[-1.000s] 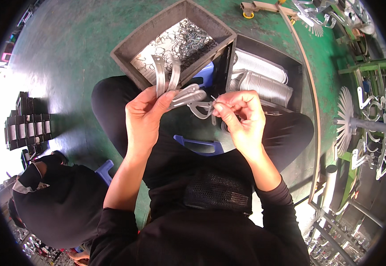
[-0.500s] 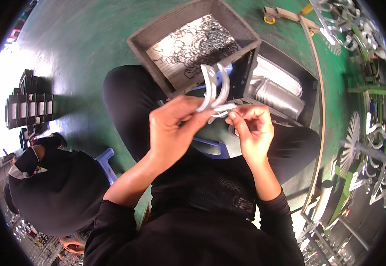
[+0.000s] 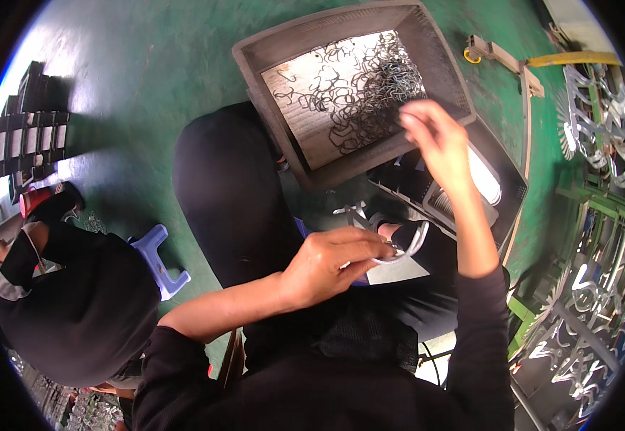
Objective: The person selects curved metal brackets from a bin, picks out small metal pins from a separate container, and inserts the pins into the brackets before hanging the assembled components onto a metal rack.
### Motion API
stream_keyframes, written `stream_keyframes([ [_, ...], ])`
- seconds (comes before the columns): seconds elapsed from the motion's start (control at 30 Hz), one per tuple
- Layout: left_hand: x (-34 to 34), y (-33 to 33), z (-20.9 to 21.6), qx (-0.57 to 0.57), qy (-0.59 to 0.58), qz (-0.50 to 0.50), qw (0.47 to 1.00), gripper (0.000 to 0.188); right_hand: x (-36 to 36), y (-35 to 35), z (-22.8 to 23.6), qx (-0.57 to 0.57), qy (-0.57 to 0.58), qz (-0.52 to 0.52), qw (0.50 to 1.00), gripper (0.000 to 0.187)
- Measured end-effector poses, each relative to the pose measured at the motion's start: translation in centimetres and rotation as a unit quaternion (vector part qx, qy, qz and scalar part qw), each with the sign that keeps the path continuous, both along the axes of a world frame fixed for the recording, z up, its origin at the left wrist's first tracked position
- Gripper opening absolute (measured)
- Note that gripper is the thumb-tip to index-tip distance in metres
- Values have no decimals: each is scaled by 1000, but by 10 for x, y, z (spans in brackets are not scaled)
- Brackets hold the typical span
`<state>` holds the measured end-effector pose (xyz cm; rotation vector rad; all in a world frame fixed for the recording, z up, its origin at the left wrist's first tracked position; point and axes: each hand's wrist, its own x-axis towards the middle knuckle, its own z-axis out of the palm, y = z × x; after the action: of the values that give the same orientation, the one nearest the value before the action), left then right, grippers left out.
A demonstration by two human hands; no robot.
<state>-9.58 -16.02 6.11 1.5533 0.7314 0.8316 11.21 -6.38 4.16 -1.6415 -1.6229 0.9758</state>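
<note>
Two bare hands are working above the lap. Left hand (image 3: 332, 264), nearer the body, is pinching curved silver metal pieces (image 3: 420, 243) between thumb and fingers; their arcs are jutting out to the right of the fingertips. How many it is gripping, cannot tell.

Right hand (image 3: 438, 142) is hovering over the right corner of the grey plastic crate (image 3: 371, 159), fingers loosely curled and blurring at the tips. Whether it is pinching anything, cannot tell. Forearm is crossing above the black crate.

Black trouser knee (image 3: 223, 179) is pressing close by the grey crate's left edge. The crate is sitting askew, a white lining sheet (image 3: 305, 136) covering its bottom. Small dark wire hooks (image 3: 395, 82) are lying on the sheet: heaping thickly along the right edge, thinning to single hooks toward the left edge.

Black plastic crate (image 3: 515, 184) is standing just beyond the grey crate's right corner, partly tucking under it. Inside, silver metal pieces (image 3: 483, 179) are standing in close rows, the forearm hiding part of them.

Farther left, a co-worker in black (image 3: 75, 309) is bending over, a blue plastic stool (image 3: 151, 248) standing just beside. Beyond, black crates (image 3: 29, 140) are standing stacked on the green floor (image 3: 147, 129). Far right, silver bracket-like parts (image 3: 578, 352) are hanging along green metal racks (image 3: 603, 200).
</note>
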Motion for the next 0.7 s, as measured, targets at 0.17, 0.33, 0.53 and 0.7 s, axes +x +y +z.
stream_keyframes([
  [0.17,-1,2,-4,-17,-11,-19,1000,29,-43,83,-55,35,-235,246,940,13],
  [0.33,-3,0,-9,-31,-18,-14,999,30,-84,118,-88,-5,-286,311,907,11],
  [0.53,-1,1,-9,-38,-22,-17,999,30,-97,125,-108,6,-323,300,897,12],
  [0.7,1,1,-9,-33,-13,-14,999,28,-96,128,-109,18,-315,269,910,11],
])
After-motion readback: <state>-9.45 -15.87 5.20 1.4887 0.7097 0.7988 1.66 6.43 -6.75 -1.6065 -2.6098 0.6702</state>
